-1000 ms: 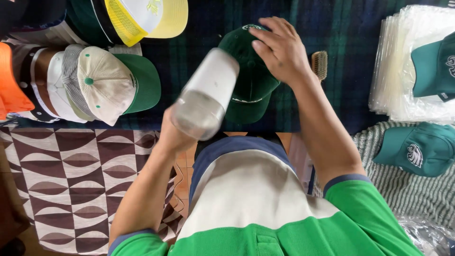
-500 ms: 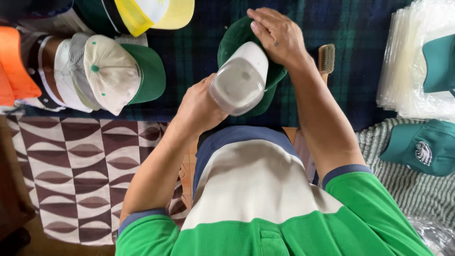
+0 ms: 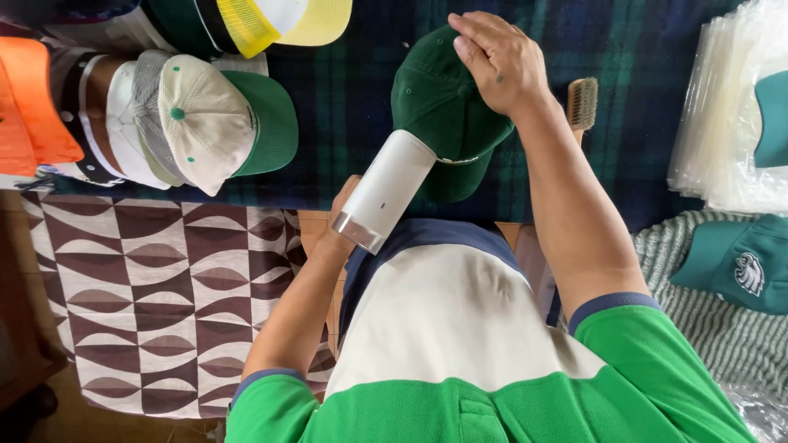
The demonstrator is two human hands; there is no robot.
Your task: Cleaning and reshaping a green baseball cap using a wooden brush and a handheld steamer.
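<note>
A dark green cap lies on the dark plaid cloth in front of me. My right hand rests on top of its crown, fingers spread and pressing down. My left hand grips a white cylindrical handheld device with a silver end. The device's far end touches the near side of the green cap. Most of my left hand is hidden behind the device.
A row of caps in orange, white, beige and green lies at the left, with a yellow mesh cap above. A wooden brush sits right of the cap. Clear plastic bags and teal caps lie at right.
My left hand has swung the white device from pointing up toward the camera down onto the green cap. My right hand stays on the crown.
</note>
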